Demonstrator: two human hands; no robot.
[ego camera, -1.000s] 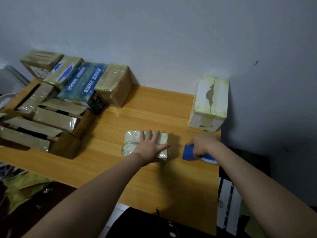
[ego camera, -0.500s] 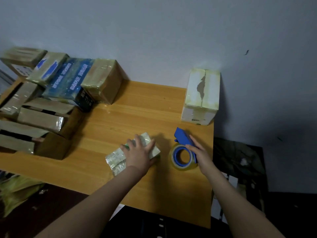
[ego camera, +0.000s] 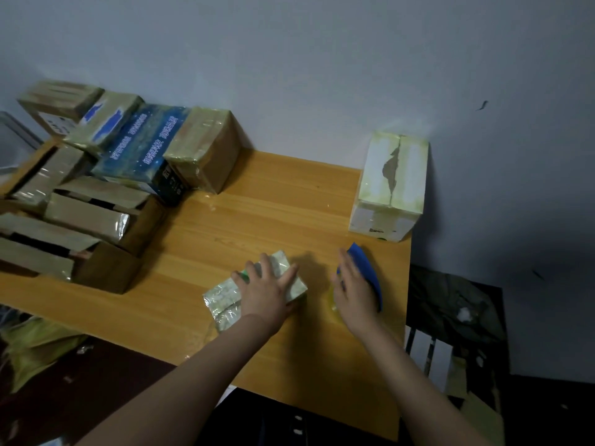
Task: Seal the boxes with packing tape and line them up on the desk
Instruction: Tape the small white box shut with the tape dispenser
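Note:
A small box wrapped in shiny tape (ego camera: 225,299) lies skewed on the wooden desk (ego camera: 257,217). My left hand (ego camera: 267,288) rests on top of it with fingers spread. Just to its right lies the blue tape dispenser (ego camera: 367,268) with its clear tape roll (ego camera: 331,300). My right hand (ego camera: 354,289) lies over the roll and the dispenser, fingers stretched out along the blue part. A taped white box (ego camera: 391,188) stands against the wall at the desk's far right corner.
Several taped boxes are stacked at the left: brown cartons (ego camera: 87,217), a dark blue printed box (ego camera: 145,149) and a brown box (ego camera: 206,149) near the wall. The desk's right edge drops to dark clutter (ego camera: 450,304) on the floor.
The small box has turned askew under my left hand. My right hand let go of the dispenser, then came down over the roll again.

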